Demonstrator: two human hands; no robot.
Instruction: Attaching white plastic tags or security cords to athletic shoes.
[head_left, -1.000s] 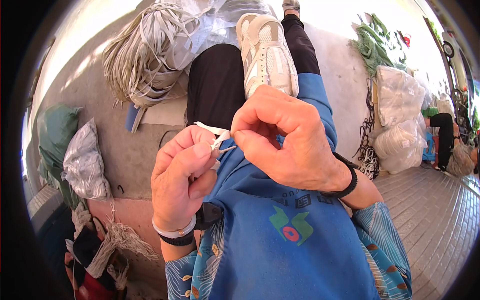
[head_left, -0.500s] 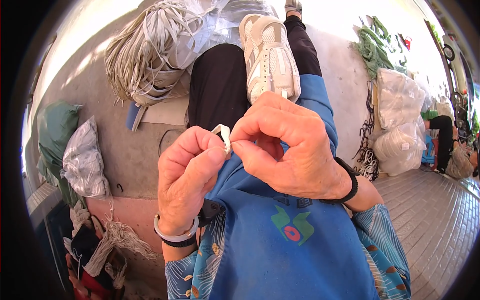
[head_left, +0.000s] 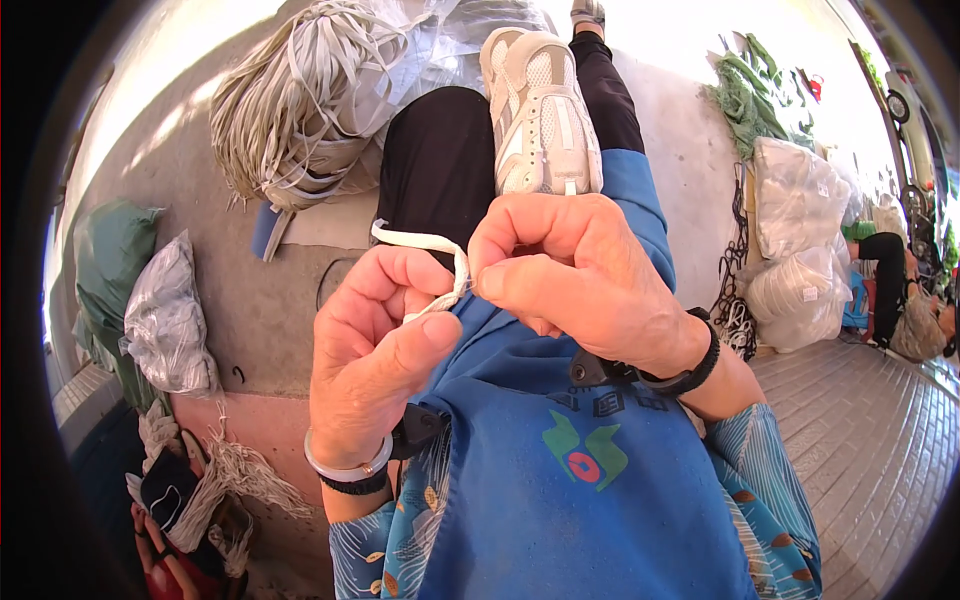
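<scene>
White lace (head_left: 420,240) is running between both hands, above the lap. Left hand (head_left: 362,365): thumb and forefinger are holding it, one length curling free toward the black-trousered knee (head_left: 437,160). Right hand (head_left: 605,290): thumb and forefinger are pinching together on its edge. Just beyond, a beige shoe (head_left: 548,120) is resting on the legs; a blue apron (head_left: 590,530) is covering the lap. Left, farther out: a bundle of pale laces (head_left: 300,100) is spilling down. Right: dark cords (head_left: 738,225) are trailing beside clear plastic bags (head_left: 798,195).
</scene>
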